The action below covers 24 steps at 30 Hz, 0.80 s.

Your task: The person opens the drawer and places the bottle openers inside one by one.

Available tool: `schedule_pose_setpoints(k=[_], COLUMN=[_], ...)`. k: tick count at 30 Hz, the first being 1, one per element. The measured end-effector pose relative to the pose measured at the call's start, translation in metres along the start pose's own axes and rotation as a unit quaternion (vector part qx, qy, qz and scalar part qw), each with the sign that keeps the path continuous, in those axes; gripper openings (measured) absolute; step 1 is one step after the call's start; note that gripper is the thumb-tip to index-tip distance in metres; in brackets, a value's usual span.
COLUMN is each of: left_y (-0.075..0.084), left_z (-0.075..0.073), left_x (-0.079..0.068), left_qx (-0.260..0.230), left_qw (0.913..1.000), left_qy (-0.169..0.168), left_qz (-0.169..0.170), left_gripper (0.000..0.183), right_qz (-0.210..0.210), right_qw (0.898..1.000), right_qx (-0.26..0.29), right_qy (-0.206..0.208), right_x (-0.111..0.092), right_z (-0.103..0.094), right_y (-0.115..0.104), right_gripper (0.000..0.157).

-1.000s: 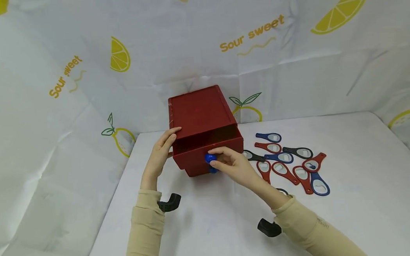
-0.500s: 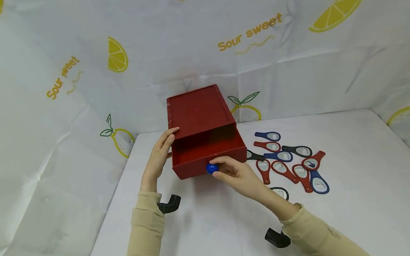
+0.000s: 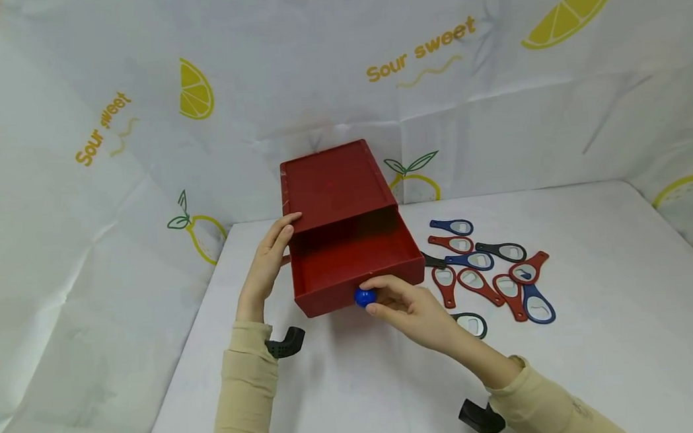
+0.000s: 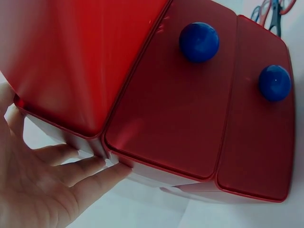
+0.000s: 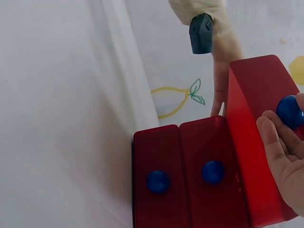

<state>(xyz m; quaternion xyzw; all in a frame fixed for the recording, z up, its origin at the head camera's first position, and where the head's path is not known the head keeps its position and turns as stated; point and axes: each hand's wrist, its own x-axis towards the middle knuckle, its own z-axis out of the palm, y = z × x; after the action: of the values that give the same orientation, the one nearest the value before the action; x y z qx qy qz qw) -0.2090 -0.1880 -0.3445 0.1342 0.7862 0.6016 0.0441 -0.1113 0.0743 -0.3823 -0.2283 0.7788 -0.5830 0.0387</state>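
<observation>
A red drawer cabinet [image 3: 338, 184] stands on the table with its top drawer [image 3: 328, 302] pulled well out; the visible inside of that drawer is bare red. My right hand [image 3: 415, 315] pinches the round blue knob [image 3: 365, 297] on the drawer front between thumb and fingers. Against the cabinet's left side rests my left hand [image 3: 266, 261], fingers straight, with a fingertip reaching the top edge. The left wrist view shows those fingers along the side wall and two lower drawers, both closed, with a middle knob [image 4: 199, 42] and a bottom knob [image 4: 275, 83].
Right of the cabinet lie several small magnifying-glass-shaped pieces with red, blue and black frames, including a blue one [image 3: 539, 307] and a dark one [image 3: 471, 325] near my right forearm. Some overlap. A white lemon-print backdrop [image 3: 313, 66] rises behind the cabinet.
My right hand has drawn the top drawer out toward me by its knob, from partly open to well out. The left hand has stayed at the cabinet's side.
</observation>
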Motion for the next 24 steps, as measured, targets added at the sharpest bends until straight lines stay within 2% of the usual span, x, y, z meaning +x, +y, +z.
schedule_pose_setpoints(k=[13, 21, 24], left_y=[-0.003, -0.023, -0.025], left_z=[0.000, -0.004, -0.005], left_x=[0.001, 0.009, 0.010], left_qx=[0.005, 0.005, 0.005], left_qw=[1.0000, 0.9999, 0.9999], left_qy=[0.001, 0.008, 0.009], left_qz=[-0.005, -0.007, -0.006], left_gripper=[0.042, 0.042, 0.042], right_qz=[-0.008, -0.024, -0.022], right_qw=[1.000, 0.999, 0.999], right_qx=[0.023, 0.010, 0.008], right_qy=[-0.018, -0.022, -0.029], right_x=[-0.008, -0.008, -0.008], right_z=[0.002, 0.002, 0.000], right_y=[0.002, 0.005, 0.005], right_gripper=[0.028, 0.029, 0.031])
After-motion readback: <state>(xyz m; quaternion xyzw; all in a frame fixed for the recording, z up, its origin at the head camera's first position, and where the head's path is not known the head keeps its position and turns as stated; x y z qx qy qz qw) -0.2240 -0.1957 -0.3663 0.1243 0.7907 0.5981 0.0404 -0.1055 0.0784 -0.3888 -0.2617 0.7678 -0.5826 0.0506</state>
